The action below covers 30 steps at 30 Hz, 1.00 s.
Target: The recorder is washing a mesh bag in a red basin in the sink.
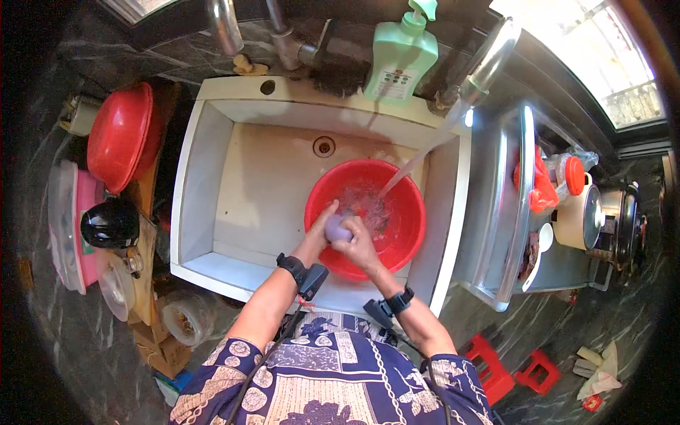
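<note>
Both hands are over the near left part of a red plastic basin [396,249], which stands in a white sink [255,191]. My left hand [320,226] supports a smooth, pale purple rounded object [337,228] from the left; I cannot tell exactly what it is. My right hand [359,244] grips the same object from the right with curled fingers. A stream of water [414,162] runs from the metal tap [486,69] at the upper right into the basin, where the water churns. Part of the object is hidden by my right fingers.
A green pump bottle [402,58] stands on the sink's back rim. To the right is a metal-framed counter [491,212] with a lidded pot [576,218] and a white ladle [539,255]. A red basin [119,138] and black bowl [110,223] are at left; red stools [489,369] stand lower right.
</note>
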Tool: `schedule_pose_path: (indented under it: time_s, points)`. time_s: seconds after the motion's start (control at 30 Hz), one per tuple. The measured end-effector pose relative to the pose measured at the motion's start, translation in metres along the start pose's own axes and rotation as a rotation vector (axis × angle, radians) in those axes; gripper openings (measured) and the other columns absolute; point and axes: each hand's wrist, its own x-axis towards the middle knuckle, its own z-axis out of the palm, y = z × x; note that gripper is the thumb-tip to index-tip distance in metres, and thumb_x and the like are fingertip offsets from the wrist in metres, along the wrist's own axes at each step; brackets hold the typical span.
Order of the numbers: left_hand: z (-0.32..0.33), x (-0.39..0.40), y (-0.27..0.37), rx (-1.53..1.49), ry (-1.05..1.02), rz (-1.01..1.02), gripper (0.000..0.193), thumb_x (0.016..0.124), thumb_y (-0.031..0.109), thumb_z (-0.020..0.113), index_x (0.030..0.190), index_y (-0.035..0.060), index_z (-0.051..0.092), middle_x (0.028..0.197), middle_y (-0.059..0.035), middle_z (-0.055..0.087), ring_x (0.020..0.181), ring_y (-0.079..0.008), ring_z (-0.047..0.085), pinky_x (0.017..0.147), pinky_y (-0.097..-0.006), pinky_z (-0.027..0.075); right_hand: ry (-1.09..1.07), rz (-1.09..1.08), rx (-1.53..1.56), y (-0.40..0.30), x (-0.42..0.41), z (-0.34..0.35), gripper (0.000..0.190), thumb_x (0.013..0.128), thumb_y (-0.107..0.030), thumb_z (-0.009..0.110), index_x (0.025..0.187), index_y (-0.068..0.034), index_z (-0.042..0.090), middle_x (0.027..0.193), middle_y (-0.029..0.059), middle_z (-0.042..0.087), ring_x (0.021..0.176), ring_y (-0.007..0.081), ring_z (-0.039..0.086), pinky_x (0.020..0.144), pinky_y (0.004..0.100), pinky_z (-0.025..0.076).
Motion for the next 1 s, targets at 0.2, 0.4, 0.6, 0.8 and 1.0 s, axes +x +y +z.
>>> schedule_pose_path:
  time_s: [0.2, 0.4, 0.6, 0.8, 1.0]
  points:
    - [0.094, -0.047, 0.015, 0.097, -0.126, 0.023, 0.037, 0.083, 0.041, 0.051, 0.103, 0.0088, 0.050, 0.087, -0.0035, 0.058, 0.077, -0.0144, 0.056, 0.069, -0.0293, 0.047, 0.371, -0.073, -0.213, -0.008, 0.005, 0.013, 0.021, 0.067, -0.016, 0.062, 0.063, -0.003, 0.047, 0.062, 0.0156, 0.046, 0.059, 0.0314, 0.048, 0.054, 0.0394, 0.039]
    - [0.063, -0.007, -0.013, -0.017, -0.150, 0.152, 0.028, 0.086, 0.032, 0.047, 0.101, 0.0079, 0.051, 0.090, -0.0038, 0.058, 0.079, -0.0149, 0.056, 0.069, -0.0303, 0.047, 0.410, 0.080, -0.367, 0.020, 0.036, -0.021, 0.021, 0.073, -0.024, 0.055, 0.066, -0.004, 0.053, 0.066, 0.0192, 0.054, 0.062, 0.0364, 0.054, 0.057, 0.0433, 0.043]
    - [0.080, -0.060, 0.012, 0.213, 0.128, 0.210, 0.047, 0.084, 0.038, 0.050, 0.115, 0.0020, 0.045, 0.109, -0.0097, 0.053, 0.099, -0.0228, 0.052, 0.083, -0.0401, 0.043, 0.224, 0.497, -0.773, 0.064, 0.032, -0.061, 0.041, 0.078, -0.038, 0.050, 0.108, -0.010, 0.049, 0.104, 0.0234, 0.048, 0.091, 0.0420, 0.050, 0.073, 0.0481, 0.044]
    - [0.053, -0.055, 0.024, 0.637, 0.355, 0.081, 0.087, 0.078, 0.053, 0.050, 0.136, 0.0082, 0.005, 0.141, -0.0119, 0.017, 0.126, -0.0336, 0.023, 0.087, -0.0588, 0.030, -0.366, 0.161, -0.990, 0.086, -0.014, -0.035, 0.067, 0.071, -0.025, 0.061, 0.129, -0.012, 0.030, 0.123, 0.0223, 0.032, 0.104, 0.0460, 0.040, 0.077, 0.0495, 0.044]
    - [0.062, -0.033, 0.016, 0.543, 0.331, 0.003, 0.085, 0.077, 0.054, 0.051, 0.135, 0.0077, 0.010, 0.140, -0.0096, 0.018, 0.124, -0.0334, 0.026, 0.088, -0.0623, 0.028, 0.004, 0.304, -0.831, 0.103, 0.013, -0.051, 0.039, 0.069, -0.016, 0.056, 0.108, -0.010, 0.053, 0.113, 0.0192, 0.044, 0.096, 0.0384, 0.045, 0.083, 0.0449, 0.038]
